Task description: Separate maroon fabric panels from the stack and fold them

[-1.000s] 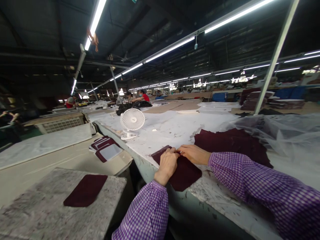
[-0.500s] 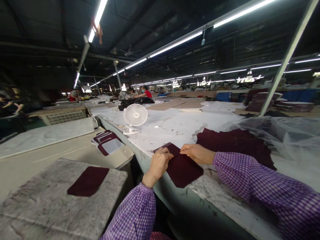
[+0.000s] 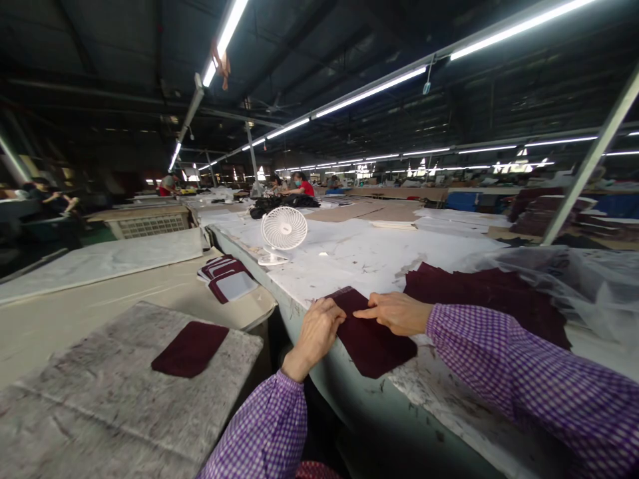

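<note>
Head view: a dark red cloth point(image 3: 374, 347) lies at the edge of a white table point(image 3: 344, 249), partly beneath a worker's fingers. The left hand point(image 3: 315, 330) bunches its fingers together along the cloth's left side; the right hand point(image 3: 398, 313) stretches a forefinger over its far half (whether either pinches the fabric is hard to tell).

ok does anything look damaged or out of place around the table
The white tabletop looks worn: dark scuffs mark its near edge, beside the maroon panel being handled. The maroon stack to the right is uneven, its edges fanned out. Nothing looks spilled.
</note>
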Tool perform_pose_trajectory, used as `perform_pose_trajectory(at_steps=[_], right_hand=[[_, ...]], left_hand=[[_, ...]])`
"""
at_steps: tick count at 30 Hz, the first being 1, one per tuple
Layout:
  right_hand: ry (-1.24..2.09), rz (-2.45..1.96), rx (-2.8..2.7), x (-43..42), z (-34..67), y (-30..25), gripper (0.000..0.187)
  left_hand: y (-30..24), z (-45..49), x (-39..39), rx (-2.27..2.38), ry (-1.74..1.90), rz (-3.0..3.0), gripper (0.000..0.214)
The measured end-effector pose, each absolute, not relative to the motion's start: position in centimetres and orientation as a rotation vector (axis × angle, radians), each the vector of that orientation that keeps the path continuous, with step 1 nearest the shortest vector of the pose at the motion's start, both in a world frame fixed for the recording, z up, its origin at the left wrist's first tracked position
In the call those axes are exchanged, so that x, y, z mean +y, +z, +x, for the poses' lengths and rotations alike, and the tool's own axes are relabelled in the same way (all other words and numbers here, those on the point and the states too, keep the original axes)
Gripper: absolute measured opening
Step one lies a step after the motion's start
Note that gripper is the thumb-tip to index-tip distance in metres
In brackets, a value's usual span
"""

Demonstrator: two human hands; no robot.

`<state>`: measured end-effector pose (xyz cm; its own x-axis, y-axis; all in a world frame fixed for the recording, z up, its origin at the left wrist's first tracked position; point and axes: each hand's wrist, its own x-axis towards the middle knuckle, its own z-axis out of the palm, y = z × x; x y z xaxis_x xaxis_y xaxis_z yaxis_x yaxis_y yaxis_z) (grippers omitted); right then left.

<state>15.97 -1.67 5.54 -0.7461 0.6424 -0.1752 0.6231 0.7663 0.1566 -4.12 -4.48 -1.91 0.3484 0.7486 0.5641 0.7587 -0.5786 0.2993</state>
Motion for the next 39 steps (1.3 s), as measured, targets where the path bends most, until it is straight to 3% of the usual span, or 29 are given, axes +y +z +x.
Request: perform_pose_trajectory(at_steps=[5, 12, 18, 27, 33, 39], right_hand=[[0.134, 0.943, 2.696, -1.7, 15.2, 6.0, 0.062], [0.146, 0.925, 2.689, -1.7, 14.8, 6.1, 0.061], [0.150, 0.915, 2.672, -1.8, 14.8, 6.2, 0.062], [0.228, 0.842, 2.604, -1.8, 13.7, 6.8, 0.070], [0.277, 0.819, 2.571, -1.9, 13.0, 6.9, 0.074], [0.288, 0.794, 2.580, -2.4, 12.5, 6.7, 0.074]], left_hand=[[-2.1, -5.0, -5.0, -1.310, -1.048, -2.593, 0.027], [-2.2, -6.0, -5.4, -1.597, -1.590, -2.578, 0.013], [-1.7, -5.3, -5.3, -1.586, -1.392, -2.603, 0.016], [-3.3, -6.5, -5.5, -1.365, -1.441, -2.618, 0.024], [-3.6, -7.7, -6.4, -1.443, -1.741, -2.664, 0.024], [-3.6, -7.1, -6.7, -1.456, -1.608, -2.591, 0.025]])
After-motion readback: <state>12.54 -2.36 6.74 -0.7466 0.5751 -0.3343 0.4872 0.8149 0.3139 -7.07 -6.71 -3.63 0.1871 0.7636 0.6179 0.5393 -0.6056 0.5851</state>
